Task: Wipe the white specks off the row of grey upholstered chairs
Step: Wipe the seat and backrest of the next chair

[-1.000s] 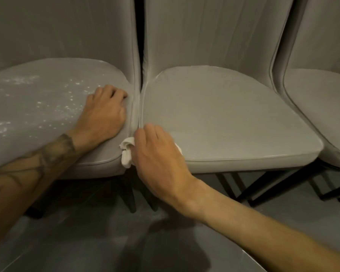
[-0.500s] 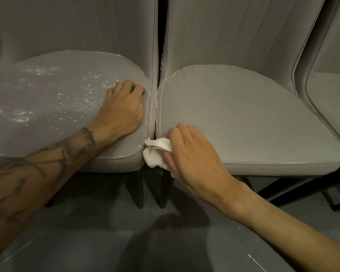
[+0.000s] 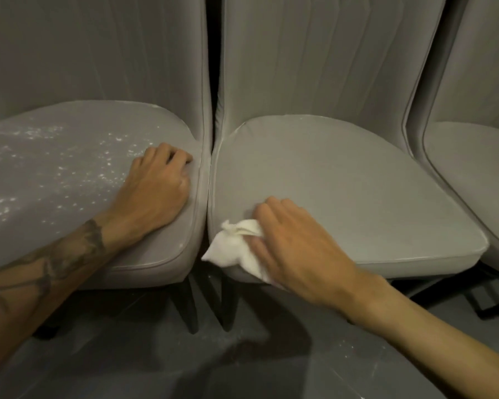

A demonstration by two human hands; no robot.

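Three grey upholstered chairs stand side by side. The left chair's seat (image 3: pixel 78 226) is scattered with white specks (image 3: pixel 69 168). My left hand (image 3: pixel 153 191) rests on that seat's right edge, fingers curled, holding nothing. The middle chair's seat (image 3: pixel 343 180) looks free of specks. My right hand (image 3: pixel 297 243) presses a crumpled white cloth (image 3: pixel 236 249) onto the front left corner of the middle seat; part of the cloth hangs over the edge.
A third chair (image 3: pixel 478 168) is cut off at the right edge. Black chair legs (image 3: pixel 190 306) stand below the seats on a dark grey floor (image 3: pixel 156 370) with a few white specks. A narrow gap separates the left and middle chairs.
My right hand with the cloth has moved up from the gap between the chairs onto the middle seat's front left corner. The view has shifted left. My left hand stays put.
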